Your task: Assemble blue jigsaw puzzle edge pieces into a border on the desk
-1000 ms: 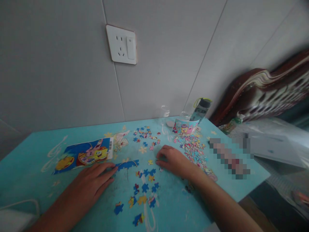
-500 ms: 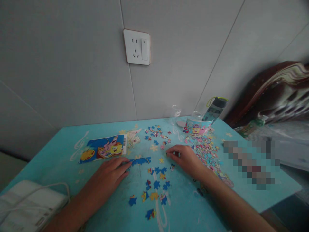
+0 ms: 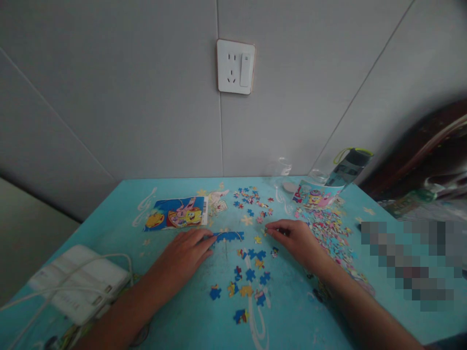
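Note:
My left hand [image 3: 189, 249] lies palm down, its fingers stretched out, fingertips at the left end of a blue strip of joined jigsaw pieces [image 3: 229, 236]. To the right, my right hand [image 3: 292, 238] pinches a small jigsaw piece [image 3: 266, 231], mostly covered by the fingertips. A loose yellow piece [image 3: 258, 239] lies between the strip and my right hand. Several blue and yellow pieces [image 3: 250, 275] are spread below the strip. Behind the left hand is the picture sheet [image 3: 177, 213], showing cartoon figures on blue.
A dense pile of pieces [image 3: 330, 231] lies beyond my right forearm, near a printed tub [image 3: 317, 194] and a dark bottle [image 3: 350, 167]. Another cluster of pieces [image 3: 248, 196] sits farther back. A white power strip [image 3: 82, 282] with cables is at the left. The wall borders the table [image 3: 120, 214].
The view has turned left, so everything appears farther right. Both hands keep nearly the same places over the table, the left at the strip and the right pinched near the yellow piece.

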A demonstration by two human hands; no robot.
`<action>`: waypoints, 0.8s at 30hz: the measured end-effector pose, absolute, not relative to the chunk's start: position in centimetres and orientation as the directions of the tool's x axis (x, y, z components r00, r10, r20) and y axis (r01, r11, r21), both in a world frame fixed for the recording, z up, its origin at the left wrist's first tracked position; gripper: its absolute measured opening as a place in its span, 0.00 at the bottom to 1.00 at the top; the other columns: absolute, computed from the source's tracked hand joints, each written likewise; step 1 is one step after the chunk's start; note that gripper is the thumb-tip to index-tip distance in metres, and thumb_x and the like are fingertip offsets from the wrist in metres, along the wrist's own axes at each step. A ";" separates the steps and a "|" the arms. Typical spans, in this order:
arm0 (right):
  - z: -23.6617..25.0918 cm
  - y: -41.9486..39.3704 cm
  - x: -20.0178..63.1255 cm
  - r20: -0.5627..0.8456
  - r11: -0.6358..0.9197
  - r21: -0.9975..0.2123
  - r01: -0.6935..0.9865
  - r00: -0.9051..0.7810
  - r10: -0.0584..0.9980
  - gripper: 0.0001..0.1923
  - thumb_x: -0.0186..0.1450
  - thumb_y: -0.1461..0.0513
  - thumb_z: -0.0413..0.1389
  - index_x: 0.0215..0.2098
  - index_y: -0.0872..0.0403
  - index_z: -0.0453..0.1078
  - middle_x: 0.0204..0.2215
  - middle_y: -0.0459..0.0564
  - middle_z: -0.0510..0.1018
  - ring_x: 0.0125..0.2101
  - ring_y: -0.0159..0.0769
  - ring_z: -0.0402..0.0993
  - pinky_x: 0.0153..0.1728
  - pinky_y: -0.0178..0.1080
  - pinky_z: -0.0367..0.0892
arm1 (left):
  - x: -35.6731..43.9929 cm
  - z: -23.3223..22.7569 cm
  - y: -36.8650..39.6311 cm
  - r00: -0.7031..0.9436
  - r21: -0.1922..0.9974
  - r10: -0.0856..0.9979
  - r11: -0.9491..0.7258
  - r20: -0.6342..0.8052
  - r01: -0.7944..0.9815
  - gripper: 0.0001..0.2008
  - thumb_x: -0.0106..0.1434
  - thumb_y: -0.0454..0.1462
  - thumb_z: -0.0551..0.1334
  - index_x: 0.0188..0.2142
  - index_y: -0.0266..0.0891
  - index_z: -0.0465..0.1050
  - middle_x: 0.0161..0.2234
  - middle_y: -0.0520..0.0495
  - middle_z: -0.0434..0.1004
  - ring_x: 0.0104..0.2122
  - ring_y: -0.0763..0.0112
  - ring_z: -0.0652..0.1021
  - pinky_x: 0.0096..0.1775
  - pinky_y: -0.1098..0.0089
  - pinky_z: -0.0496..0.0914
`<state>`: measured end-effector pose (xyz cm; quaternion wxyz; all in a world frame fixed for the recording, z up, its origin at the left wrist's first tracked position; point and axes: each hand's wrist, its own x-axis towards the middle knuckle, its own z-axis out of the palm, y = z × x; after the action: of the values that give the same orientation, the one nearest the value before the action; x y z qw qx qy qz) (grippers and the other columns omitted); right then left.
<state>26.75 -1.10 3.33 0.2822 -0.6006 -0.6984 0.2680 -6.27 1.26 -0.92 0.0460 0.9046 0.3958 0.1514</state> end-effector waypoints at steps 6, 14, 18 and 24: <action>3.4 -1.1 26.8 0.028 0.155 -0.679 0.718 -0.186 0.982 0.13 0.65 0.59 0.55 0.41 0.51 0.81 0.36 0.50 0.85 0.32 0.40 0.79 0.36 0.40 0.73 | -6.0 -0.2 0.9 0.643 0.178 0.720 -0.690 0.261 0.701 0.14 0.71 0.38 0.57 0.54 0.45 0.73 0.50 0.46 0.75 0.49 0.61 0.75 0.52 0.56 0.71; 3.1 -0.9 27.1 -0.015 0.129 -0.616 0.777 -0.175 0.985 0.14 0.66 0.57 0.54 0.41 0.51 0.81 0.34 0.50 0.84 0.30 0.40 0.79 0.35 0.40 0.72 | -6.0 0.1 0.7 0.655 0.161 0.719 -0.692 0.231 0.703 0.14 0.72 0.39 0.56 0.54 0.43 0.72 0.52 0.44 0.73 0.51 0.60 0.74 0.52 0.55 0.70; 3.0 -0.9 27.2 0.003 0.149 -0.594 0.791 -0.182 0.983 0.14 0.66 0.56 0.54 0.41 0.51 0.81 0.33 0.50 0.84 0.29 0.40 0.79 0.34 0.40 0.72 | -6.2 0.9 0.9 0.669 0.167 0.707 -0.705 0.228 0.689 0.15 0.71 0.40 0.58 0.55 0.43 0.70 0.52 0.44 0.72 0.51 0.61 0.73 0.52 0.56 0.70; 2.3 -0.8 27.7 0.016 0.153 -0.572 0.806 -0.175 0.984 0.15 0.65 0.53 0.55 0.41 0.48 0.81 0.35 0.50 0.85 0.30 0.42 0.80 0.34 0.41 0.74 | -6.2 2.2 0.7 0.641 0.149 0.747 -0.663 0.175 0.733 0.13 0.71 0.37 0.56 0.53 0.41 0.71 0.52 0.44 0.72 0.53 0.60 0.72 0.53 0.56 0.67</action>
<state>27.69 -0.83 2.26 0.1983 -0.6108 -0.7328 0.2249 -6.19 0.69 2.20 0.0320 0.9052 0.4090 0.1110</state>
